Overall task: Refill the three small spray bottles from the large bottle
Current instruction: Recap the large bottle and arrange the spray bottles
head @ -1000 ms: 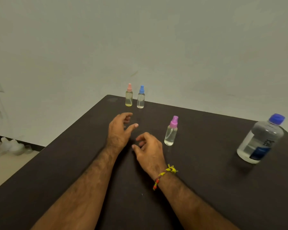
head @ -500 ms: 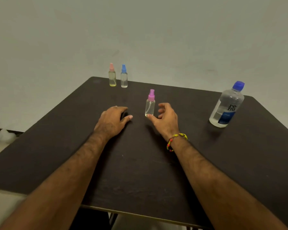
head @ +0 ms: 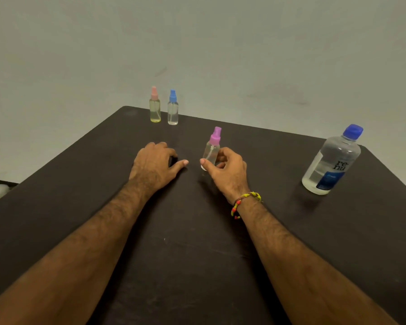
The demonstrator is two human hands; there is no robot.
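**Here, a hand closes on the first small spray bottle**

The right hand (head: 227, 171) curls around the purple-capped spray bottle (head: 212, 151) near the middle of the dark table (head: 291, 242), thumb in front, fingers behind. A firm hold low on the body would probably free the cap for unscrewing. The left hand (head: 154, 166) rests loosely curled, holding nothing. The large bottle (head: 331, 161) stands well apart at right; the pink-capped bottle (head: 154, 105) and blue-capped bottle (head: 173, 108) stand far back. Nothing blocks the way.

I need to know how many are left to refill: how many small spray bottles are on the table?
3. The pink-capped bottle and blue-capped bottle stand side by side at the far edge; the purple-capped bottle is mid-table, in the right hand. None appears hidden.
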